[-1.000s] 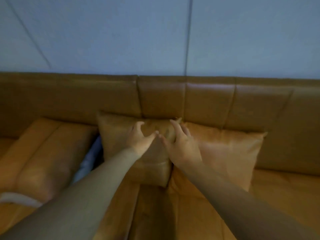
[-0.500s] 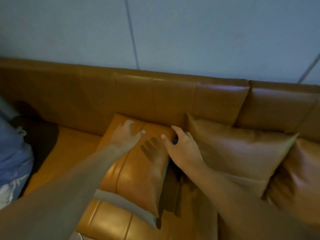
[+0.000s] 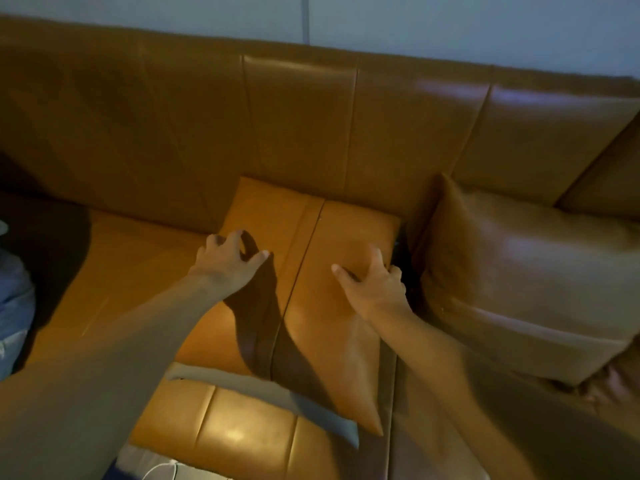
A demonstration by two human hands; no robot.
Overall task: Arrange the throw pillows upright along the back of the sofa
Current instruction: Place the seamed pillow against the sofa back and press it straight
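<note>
A tan leather throw pillow with a centre seam lies flat on the sofa seat, its far edge against the sofa back. My left hand clasps its left edge, fingers curled and thumb on top. My right hand grips its right side, fingers hooked over the right edge. A second tan pillow stands upright against the back just to the right, close to my right hand.
A grey-white cloth lies under the flat pillow's near edge. Blue fabric sits at the left end of the seat. A white cable shows at the bottom edge. A pale wall rises behind the sofa.
The view swung left from two upright pillows to the flat one. My hands moved apart from its top and now hold its left and right edges.
</note>
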